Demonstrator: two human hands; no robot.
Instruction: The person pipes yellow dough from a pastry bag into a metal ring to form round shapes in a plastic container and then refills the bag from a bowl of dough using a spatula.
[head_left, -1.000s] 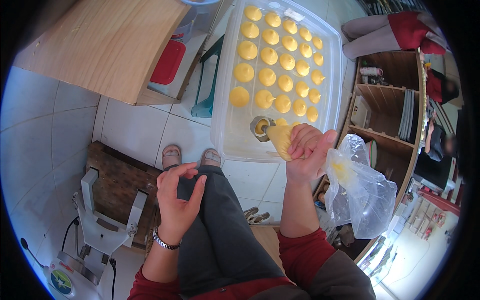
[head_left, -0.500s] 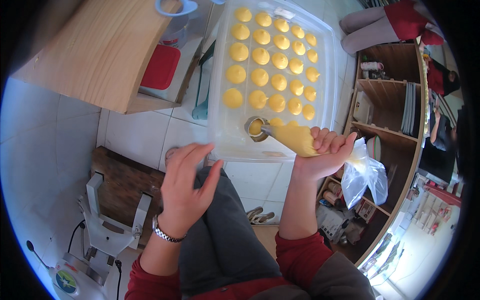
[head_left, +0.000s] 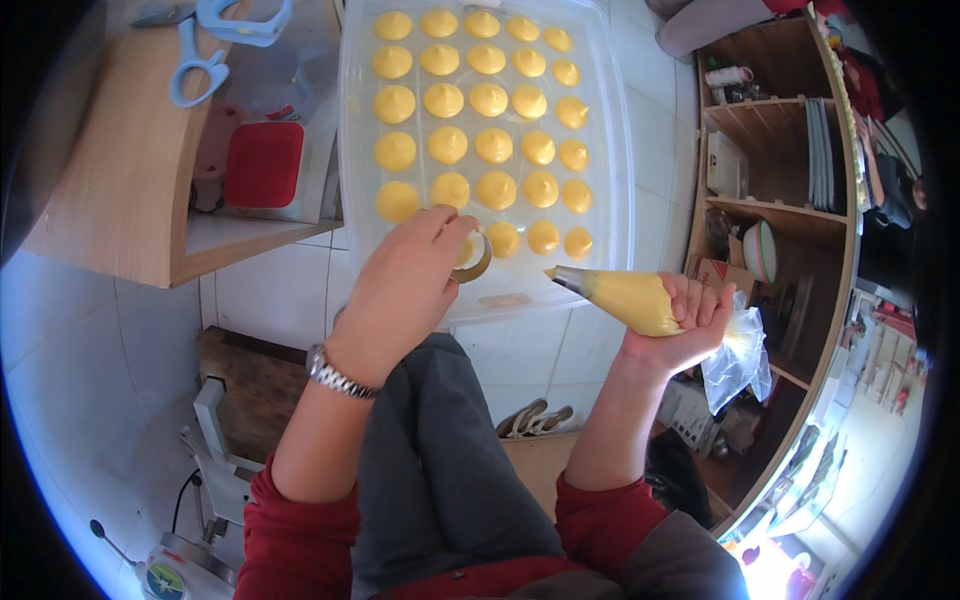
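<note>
Rows of yellow piped mounds (head_left: 488, 100) sit in a translucent plastic tray (head_left: 520, 288). At its near part, my left hand (head_left: 405, 275) has its fingers closed on a round metal ring (head_left: 479, 264), partly hidden by the hand. My right hand (head_left: 682, 325) grips a clear piping bag (head_left: 632, 300) of yellow mixture. Its metal nozzle (head_left: 572, 281) points left, a short way right of the ring, with yellow at the tip. The bag's twisted loose end hangs behind my fist.
A wooden cabinet (head_left: 120, 140) at left carries blue scissors (head_left: 197, 76) and holds a red-lidded container (head_left: 262, 165). Wooden shelving (head_left: 750, 205) stands right, with another person's legs (head_left: 700, 25) above it. A machine (head_left: 170, 560) is at lower left; sandals (head_left: 530, 420) lie on the floor.
My left hand has moved up and taken hold of the ring. My right hand has drawn the nozzle out of the ring toward the right. The view has shifted.
</note>
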